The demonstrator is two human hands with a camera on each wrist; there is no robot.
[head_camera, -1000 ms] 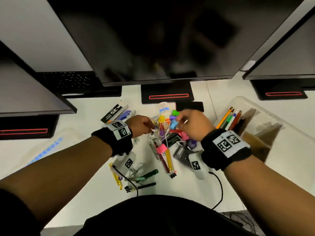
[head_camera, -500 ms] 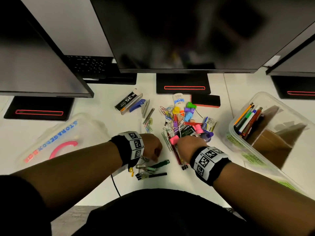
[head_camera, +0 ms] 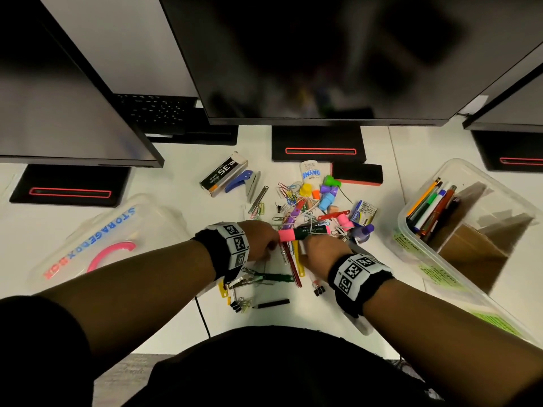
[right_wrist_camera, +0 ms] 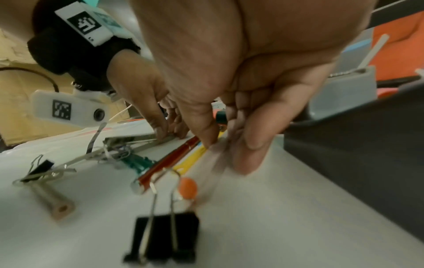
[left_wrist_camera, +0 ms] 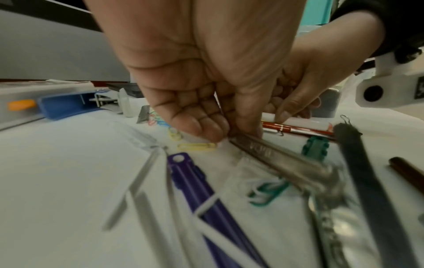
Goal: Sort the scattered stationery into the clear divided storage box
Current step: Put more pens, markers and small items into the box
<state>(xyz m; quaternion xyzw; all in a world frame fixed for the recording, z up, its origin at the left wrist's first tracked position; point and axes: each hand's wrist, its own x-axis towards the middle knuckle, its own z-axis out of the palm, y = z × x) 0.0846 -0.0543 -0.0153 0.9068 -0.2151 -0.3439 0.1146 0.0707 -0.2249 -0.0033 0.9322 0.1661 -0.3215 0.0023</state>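
Nearest to me on the desk lie a black stick, a few binder clips and a green clip strip, all untouched.

Just past them, both my hands are down in the near edge of the pile. My left hand has its fingers curled, and from its wrist camera the fingertips pinch the end of a flat metal fastener bar that lies on the desk and runs back toward the wrist. My right hand is just beside it, fingers bent down among a red pen and a yellow strip. Its thumb tip touches the red pen, and something blurred runs under the fingers, but I cannot tell whether it truly has anything gripped. A pink-capped green highlighter lies across the gap between my two hands, resting on the heap.

Beyond my hands sits the bulk of the loose stationery: coloured paper clips, caps, a glue bottle, a stapler and a staple box. I judge the sorting barely begun, since almost all of it is out on the desk.

Farther right stands the clear storage box, well apart from both hands. One compartment holds pens and pencils; the others look bare apart from brown dividers. The box lid lies off to the left.
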